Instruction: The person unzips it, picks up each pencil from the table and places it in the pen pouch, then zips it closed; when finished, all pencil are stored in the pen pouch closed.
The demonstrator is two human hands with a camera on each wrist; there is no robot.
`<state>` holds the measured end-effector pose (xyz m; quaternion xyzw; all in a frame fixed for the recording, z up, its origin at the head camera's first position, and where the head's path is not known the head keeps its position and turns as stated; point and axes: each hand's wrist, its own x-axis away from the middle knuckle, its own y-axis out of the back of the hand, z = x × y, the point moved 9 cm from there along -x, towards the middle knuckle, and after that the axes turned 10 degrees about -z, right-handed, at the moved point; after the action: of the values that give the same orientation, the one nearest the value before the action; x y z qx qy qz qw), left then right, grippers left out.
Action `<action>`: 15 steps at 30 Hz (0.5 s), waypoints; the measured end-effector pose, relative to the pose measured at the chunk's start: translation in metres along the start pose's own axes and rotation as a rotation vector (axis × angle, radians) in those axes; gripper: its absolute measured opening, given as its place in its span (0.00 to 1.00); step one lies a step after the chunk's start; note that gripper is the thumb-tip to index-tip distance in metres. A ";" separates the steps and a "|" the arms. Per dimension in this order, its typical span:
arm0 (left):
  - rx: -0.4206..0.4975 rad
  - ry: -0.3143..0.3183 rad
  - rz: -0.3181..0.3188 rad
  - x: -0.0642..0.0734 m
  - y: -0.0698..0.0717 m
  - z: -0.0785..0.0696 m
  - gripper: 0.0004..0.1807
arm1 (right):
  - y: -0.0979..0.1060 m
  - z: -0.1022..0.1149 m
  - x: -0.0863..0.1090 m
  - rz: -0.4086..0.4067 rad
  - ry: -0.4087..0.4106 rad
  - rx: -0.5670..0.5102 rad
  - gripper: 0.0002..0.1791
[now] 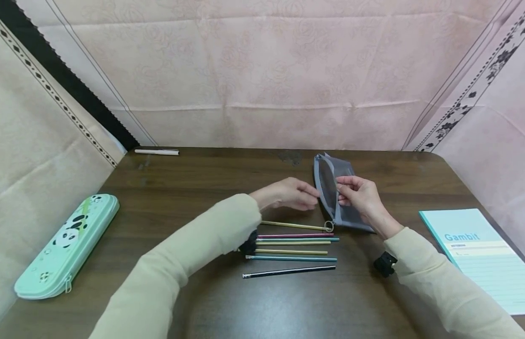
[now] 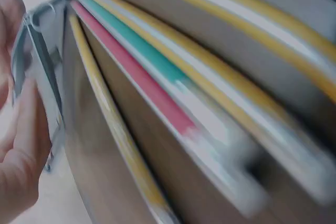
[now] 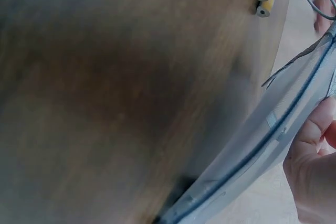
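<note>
A grey zippered pouch (image 1: 345, 207) lies toward the back right of the table, its mouth gaping to the left. My right hand (image 1: 364, 197) pinches the near-right edge of that mouth between thumb and fingers; the right wrist view also shows the pouch (image 3: 262, 129) beside this hand. At the opposite edge, my left hand (image 1: 290, 194) reaches with extended fingers, and whether they touch the fabric is unclear. Several pencils lie side by side below, among them a red pencil (image 2: 131, 66), a yellow pencil (image 2: 107, 103) and a black pencil (image 1: 288, 271). A ring hangs from the zipper end.
A mint pencil case (image 1: 67, 245) with panda pictures sits at the left table edge. To the right is a notepad (image 1: 474, 259) marked Gambit. A thin white object (image 1: 156, 152) lies at the back left. Cloth curtains (image 1: 262, 75) surround the table.
</note>
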<state>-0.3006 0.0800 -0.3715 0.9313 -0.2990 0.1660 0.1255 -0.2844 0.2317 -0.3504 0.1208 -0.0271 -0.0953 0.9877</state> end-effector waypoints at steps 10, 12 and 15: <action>-0.347 -0.056 0.096 0.028 0.034 0.035 0.16 | 0.003 0.001 0.002 0.004 -0.008 0.004 0.21; -0.387 -0.091 0.091 0.030 0.036 0.037 0.15 | 0.003 0.001 0.001 0.008 -0.006 0.000 0.21; -0.431 -0.139 0.081 0.031 0.037 0.038 0.14 | 0.003 0.001 0.001 0.007 -0.007 -0.002 0.22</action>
<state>-0.2898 0.0218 -0.3896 0.8795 -0.3724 0.0389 0.2938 -0.2827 0.2345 -0.3491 0.1192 -0.0310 -0.0922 0.9881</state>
